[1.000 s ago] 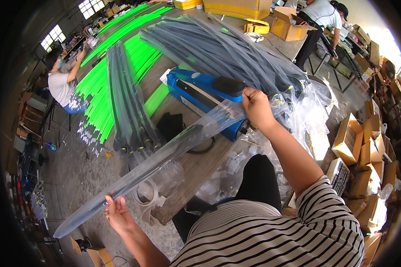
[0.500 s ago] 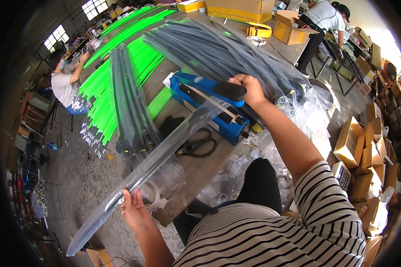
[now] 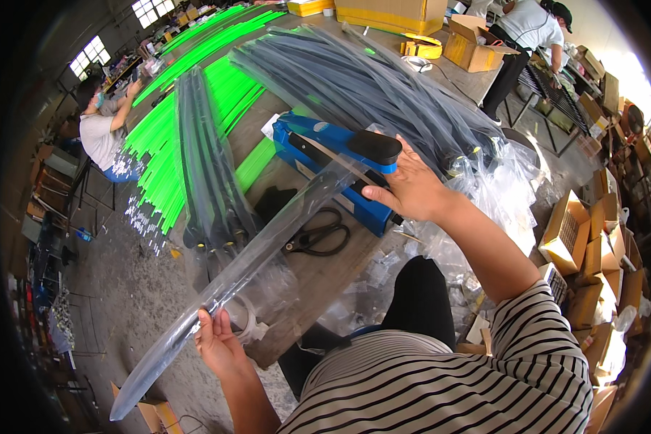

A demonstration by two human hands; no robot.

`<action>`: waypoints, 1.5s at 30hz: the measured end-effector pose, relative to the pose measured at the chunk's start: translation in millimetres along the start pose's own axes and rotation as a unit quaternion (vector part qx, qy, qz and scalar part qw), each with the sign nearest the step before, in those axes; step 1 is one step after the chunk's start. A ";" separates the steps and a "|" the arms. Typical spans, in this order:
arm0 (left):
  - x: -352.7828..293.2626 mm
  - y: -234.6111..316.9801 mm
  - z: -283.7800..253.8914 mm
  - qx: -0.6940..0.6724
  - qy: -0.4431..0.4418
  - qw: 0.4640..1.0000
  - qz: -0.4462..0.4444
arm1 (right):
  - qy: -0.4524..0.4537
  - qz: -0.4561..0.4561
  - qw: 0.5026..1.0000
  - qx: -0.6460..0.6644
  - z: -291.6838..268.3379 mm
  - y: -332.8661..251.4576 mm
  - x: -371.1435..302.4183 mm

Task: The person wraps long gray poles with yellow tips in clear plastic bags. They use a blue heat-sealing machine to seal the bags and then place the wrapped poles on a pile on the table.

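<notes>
A long clear plastic sleeve (image 3: 231,282) slants from the lower left up to a blue impulse bag sealer (image 3: 340,155), where its upper end lies across the jaw. My left hand (image 3: 220,347) pinches the sleeve between thumb and fingers below its middle. My right hand (image 3: 412,181) is beside the sealer's black-tipped lever arm (image 3: 376,148), thumb stretched out and fingers apart, holding nothing. Black-handled scissors (image 3: 322,235) lie on the table just beyond the sleeve. Bagged dark rods (image 3: 206,145) rest left of the sealer.
Bright green rods (image 3: 159,159) spread over the left of the table; bagged grey rods (image 3: 340,72) pile up behind the sealer. Crumpled clear plastic (image 3: 499,188) hangs at the table's right edge. Cardboard boxes (image 3: 571,231) stack along the right. Two people work further off, left and right.
My right hand has come off the far side of the sealer's lever and moved nearer, its fingers opening out. My left hand and the sleeve stay almost where they were.
</notes>
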State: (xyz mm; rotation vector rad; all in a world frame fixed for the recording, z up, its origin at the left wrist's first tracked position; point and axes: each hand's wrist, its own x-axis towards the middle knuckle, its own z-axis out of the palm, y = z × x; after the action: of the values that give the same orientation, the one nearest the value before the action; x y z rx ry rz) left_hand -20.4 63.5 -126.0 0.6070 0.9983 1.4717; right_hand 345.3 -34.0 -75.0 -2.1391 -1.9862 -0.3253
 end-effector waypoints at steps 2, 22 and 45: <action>-0.1 -0.5 -0.7 0.000 -0.009 1.000 -0.005 | -0.081 0.020 0.996 0.014 -7.9 -6.4 3.1; -7.9 -5.3 -0.6 0.013 -0.005 1.000 -0.015 | -0.077 -0.006 0.993 0.087 12.3 -13.3 9.7; -14.1 -9.8 -0.5 -0.003 -0.012 0.999 -0.036 | 0.291 0.013 0.956 0.033 -29.9 -27.6 -29.5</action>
State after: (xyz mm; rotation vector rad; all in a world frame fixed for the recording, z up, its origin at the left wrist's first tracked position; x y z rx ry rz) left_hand -13.3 49.1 -132.0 0.5760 0.9869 1.4009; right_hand 315.0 -68.9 -55.3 -1.7535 -1.5981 -0.7696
